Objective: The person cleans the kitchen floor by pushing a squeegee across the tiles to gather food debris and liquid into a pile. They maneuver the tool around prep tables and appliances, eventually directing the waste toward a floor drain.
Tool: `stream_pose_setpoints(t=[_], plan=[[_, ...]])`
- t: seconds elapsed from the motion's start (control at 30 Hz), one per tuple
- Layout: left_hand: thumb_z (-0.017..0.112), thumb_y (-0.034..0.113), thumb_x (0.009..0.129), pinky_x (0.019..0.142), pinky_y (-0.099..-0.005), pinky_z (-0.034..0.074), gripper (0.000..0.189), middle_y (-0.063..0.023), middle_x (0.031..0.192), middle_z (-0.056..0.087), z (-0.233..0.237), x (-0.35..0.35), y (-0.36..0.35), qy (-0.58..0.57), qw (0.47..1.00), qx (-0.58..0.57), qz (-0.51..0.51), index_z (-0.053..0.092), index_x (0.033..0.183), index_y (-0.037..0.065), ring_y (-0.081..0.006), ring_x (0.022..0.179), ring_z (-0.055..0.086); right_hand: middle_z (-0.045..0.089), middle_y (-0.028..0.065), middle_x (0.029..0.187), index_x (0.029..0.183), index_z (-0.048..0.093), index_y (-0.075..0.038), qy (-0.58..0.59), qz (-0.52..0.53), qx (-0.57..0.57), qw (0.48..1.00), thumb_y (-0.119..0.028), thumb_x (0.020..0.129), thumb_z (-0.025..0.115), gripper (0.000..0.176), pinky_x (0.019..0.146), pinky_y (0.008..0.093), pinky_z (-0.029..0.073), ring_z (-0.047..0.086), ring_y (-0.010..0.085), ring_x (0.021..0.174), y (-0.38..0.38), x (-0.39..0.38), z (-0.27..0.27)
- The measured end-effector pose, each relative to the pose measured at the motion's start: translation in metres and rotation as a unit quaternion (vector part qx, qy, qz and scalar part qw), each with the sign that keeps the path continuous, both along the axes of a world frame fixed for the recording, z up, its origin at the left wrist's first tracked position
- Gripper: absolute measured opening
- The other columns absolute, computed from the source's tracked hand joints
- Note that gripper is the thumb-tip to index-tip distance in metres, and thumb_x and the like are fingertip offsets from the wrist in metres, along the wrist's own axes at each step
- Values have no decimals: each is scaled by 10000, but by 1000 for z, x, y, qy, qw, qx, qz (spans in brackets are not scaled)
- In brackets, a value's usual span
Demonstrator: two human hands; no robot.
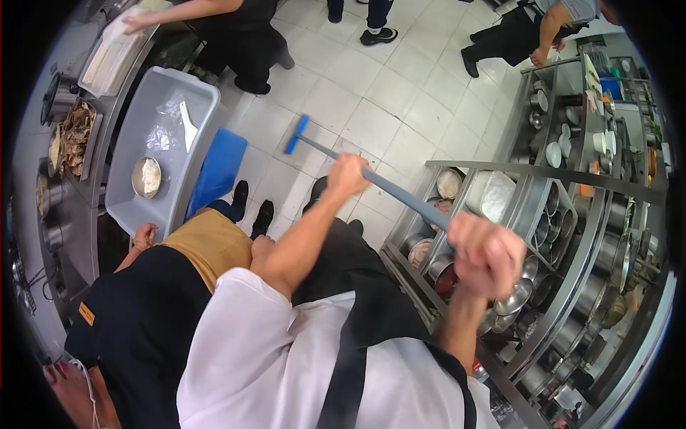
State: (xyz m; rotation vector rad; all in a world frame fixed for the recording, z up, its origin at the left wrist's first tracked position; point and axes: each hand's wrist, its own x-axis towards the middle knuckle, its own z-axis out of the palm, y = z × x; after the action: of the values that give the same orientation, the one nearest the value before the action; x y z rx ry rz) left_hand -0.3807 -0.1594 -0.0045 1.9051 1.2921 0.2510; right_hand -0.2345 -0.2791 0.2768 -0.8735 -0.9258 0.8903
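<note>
Floor tool (400,191): grey pole slants across the tiled floor (400,93), with its blue head (296,134) at the far end. Left hand (348,175) has its grip clenched around mid-pole. Right hand (487,255) has its grip clenched on the near end, beside the steel rack (572,236).

Long-handled squeegee (404,196) noted: slim grey shaft, short blue crossbar head (296,134) at the far end. It is held slanted, head low over the white floor tiles (400,107), and gripped mid-shaft by the left hand (348,175) and at the near end by the right hand (486,254).
</note>
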Motion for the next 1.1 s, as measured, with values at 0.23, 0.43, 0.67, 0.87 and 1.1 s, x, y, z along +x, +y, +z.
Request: stream_pose_setpoints(t=[0.23, 0.43, 0.67, 0.87, 1.1], plan=[[725, 303, 807, 937, -493, 554, 211, -153, 1078, 709, -103, -56, 8, 53, 999, 8, -10, 783, 887, 117, -330, 1161, 617, 449, 95, 570, 577, 381, -6, 13, -8, -75, 997, -88, 924, 559, 399, 593, 401, 382, 415, 207, 541, 11, -35, -69], [742, 257, 751, 858, -500, 556, 151, -146, 933, 704, -53, 15, -67, -86, 993, -32, -77, 753, 777, 108, -365, 1011, 642, 463, 89, 533, 547, 424, -29, -40, -65, -106, 991, -128, 905, 591, 406, 572, 399, 393, 424, 207, 490, -32, -7, 7], [788, 259, 685, 839, -521, 573, 219, -194, 1031, 704, -15, 43, -9, -35, 987, -40, -150, 747, 834, 104, -392, 983, 690, 465, 60, 565, 629, 449, -53, -50, -117, -25, 992, -101, 900, 541, 290, 598, 410, 411, 417, 183, 505, -19, -8, 35], [774, 154, 786, 927, -490, 553, 214, -137, 1164, 643, -48, 35, 138, 52, 996, 64, -43, 749, 996, 122, -337, 1161, 632, 477, 83, 598, 646, 484, 18, -47, -144, -19, 988, -89, 922, 551, 304, 684, 423, 475, 492, 208, 585, 68, -12, -66], [813, 300, 796, 994, -542, 508, 373, -125, 1253, 618, -84, 10, 136, 154, 985, 23, -80, 727, 1113, 124, -334, 1302, 530, 465, 86, 597, 621, 445, -19, -45, -175, -91, 979, -123, 900, 530, 309, 766, 441, 502, 504, 232, 611, 77, -40, -138]])
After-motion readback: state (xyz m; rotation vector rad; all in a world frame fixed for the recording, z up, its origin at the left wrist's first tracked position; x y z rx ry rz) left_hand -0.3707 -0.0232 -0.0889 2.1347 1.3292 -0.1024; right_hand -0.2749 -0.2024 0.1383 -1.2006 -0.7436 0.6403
